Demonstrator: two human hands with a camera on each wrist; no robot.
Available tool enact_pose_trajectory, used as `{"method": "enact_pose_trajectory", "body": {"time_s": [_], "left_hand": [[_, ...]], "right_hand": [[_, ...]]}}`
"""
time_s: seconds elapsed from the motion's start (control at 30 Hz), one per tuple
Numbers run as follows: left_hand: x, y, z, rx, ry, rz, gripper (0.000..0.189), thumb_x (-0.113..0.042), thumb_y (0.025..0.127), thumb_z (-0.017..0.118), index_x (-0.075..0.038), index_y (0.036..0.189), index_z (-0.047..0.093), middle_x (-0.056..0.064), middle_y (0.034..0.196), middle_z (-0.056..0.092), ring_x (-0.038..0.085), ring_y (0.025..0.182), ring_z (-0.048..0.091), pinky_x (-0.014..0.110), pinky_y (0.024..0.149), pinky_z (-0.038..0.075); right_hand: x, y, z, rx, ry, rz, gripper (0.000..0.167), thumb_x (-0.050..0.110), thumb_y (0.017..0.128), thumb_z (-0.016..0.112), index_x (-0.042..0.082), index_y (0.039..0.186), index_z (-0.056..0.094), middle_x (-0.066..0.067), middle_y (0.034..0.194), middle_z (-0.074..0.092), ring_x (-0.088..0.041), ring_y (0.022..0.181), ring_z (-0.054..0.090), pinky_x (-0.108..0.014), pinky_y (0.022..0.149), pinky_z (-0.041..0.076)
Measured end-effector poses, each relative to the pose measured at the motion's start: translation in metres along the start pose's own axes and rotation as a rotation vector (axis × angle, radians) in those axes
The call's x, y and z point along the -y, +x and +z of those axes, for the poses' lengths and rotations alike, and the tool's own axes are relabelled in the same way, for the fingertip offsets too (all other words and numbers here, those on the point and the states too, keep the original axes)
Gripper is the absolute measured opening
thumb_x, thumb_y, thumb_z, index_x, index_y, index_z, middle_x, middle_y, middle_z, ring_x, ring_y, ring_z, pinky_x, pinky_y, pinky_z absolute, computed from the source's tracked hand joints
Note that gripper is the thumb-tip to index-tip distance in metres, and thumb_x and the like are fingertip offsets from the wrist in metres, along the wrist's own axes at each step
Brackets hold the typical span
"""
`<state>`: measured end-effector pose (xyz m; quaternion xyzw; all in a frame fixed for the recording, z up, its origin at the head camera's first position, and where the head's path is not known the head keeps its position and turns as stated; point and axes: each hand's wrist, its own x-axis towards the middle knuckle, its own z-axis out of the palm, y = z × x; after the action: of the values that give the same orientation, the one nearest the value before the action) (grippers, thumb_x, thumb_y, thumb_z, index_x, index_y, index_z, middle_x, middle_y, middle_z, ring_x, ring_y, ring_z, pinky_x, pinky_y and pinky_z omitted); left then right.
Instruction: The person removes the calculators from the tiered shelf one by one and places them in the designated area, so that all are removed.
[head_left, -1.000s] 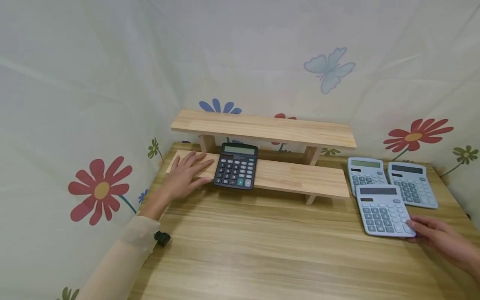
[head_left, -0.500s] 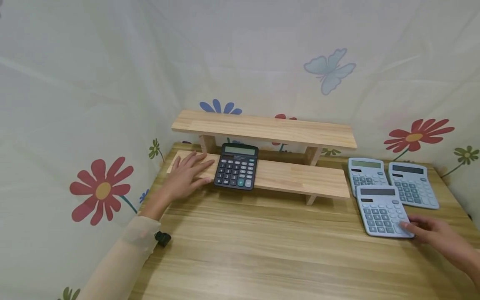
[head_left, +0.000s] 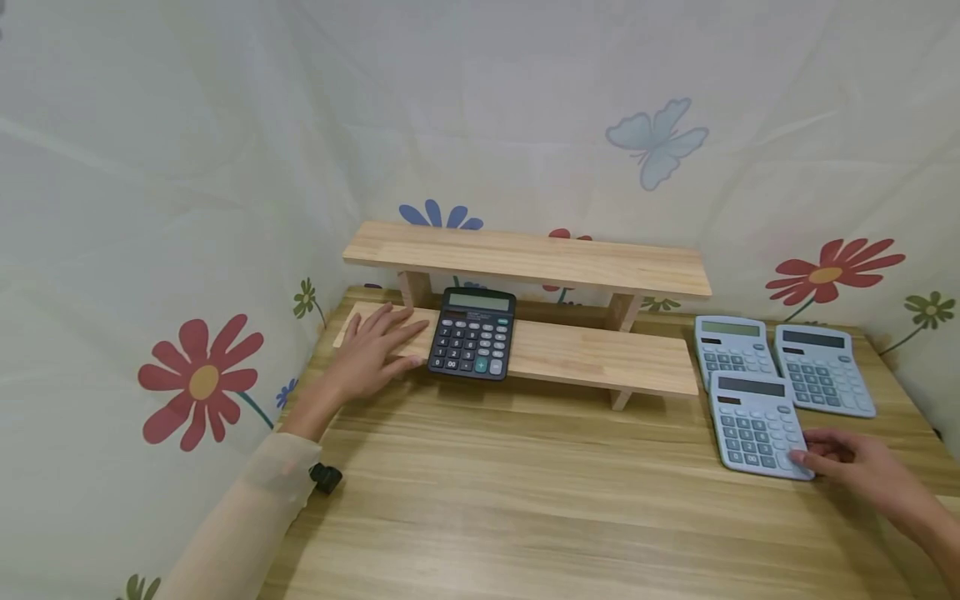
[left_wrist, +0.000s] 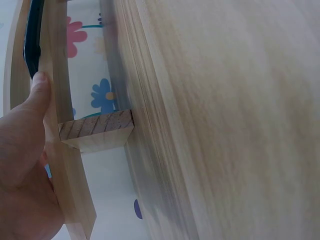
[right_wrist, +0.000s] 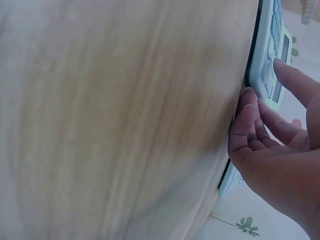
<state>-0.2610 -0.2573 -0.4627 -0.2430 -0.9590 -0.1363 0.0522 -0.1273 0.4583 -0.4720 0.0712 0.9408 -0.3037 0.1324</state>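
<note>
In the head view my left hand (head_left: 375, 350) rests on the left end of the lower shelf board, fingers spread. Its thumb tip lies right at the lower left edge of a black calculator (head_left: 472, 333), which leans face up on the shelf. My right hand (head_left: 862, 467) grips the lower right corner of a light blue calculator (head_left: 761, 425) on the table. In the right wrist view the thumb (right_wrist: 295, 82) lies over its keys, with the fingertips curled at its edge. Behind stand two more light blue calculators, one at left (head_left: 731, 342) and another at right (head_left: 823, 371).
A two-tier wooden shelf (head_left: 525, 254) stands at the back of the wood-grain table (head_left: 525, 500). A curtain (head_left: 510, 108) printed with flowers and a butterfly hangs behind and at the sides. A small black object (head_left: 326, 477) sits at the left sleeve cuff.
My right hand has shifted a little to the left, and the front light blue calculator has slid slightly left with it. The left hand and black calculator have stayed in place.
</note>
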Motion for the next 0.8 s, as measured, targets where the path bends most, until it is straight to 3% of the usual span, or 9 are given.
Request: {"method": "enact_pose_trajectory", "body": {"time_s": [0.43,0.67,0.8], "left_hand": [[-0.0017,-0.0015,-0.0025,-0.008,0.003,0.004,0.066,-0.057,0.106,0.057,-0.03,0.164,0.043,0.009,0.172,0.032,0.041,0.161,0.014,0.076,0.122,0.002],[-0.0023,-0.0022,-0.003,-0.006,0.005,0.003,0.067,-0.059,0.105,0.057,-0.031,0.164,0.043,0.008,0.172,0.032,0.04,0.161,0.013,0.075,0.123,0.001],[-0.0006,-0.0022,-0.0015,-0.005,0.005,0.007,0.066,-0.058,0.106,0.056,-0.03,0.164,0.042,0.009,0.172,0.032,0.042,0.161,0.015,0.077,0.122,0.002]], "right_hand": [[-0.0036,0.0034,0.0014,-0.023,-0.039,-0.047,0.07,0.037,0.107,0.065,-0.025,0.135,0.049,-0.025,0.11,0.068,-0.021,0.088,0.059,-0.024,0.063,0.05],[-0.0048,0.0044,-0.0016,-0.002,-0.029,-0.024,0.076,0.042,0.107,0.064,-0.025,0.138,0.046,-0.029,0.114,0.066,-0.022,0.091,0.06,-0.024,0.064,0.05],[0.0019,-0.0009,-0.0071,-0.059,-0.064,-0.045,0.066,0.04,0.109,0.061,-0.02,0.133,0.053,-0.031,0.116,0.065,-0.028,0.094,0.061,-0.021,0.063,0.048]]}}
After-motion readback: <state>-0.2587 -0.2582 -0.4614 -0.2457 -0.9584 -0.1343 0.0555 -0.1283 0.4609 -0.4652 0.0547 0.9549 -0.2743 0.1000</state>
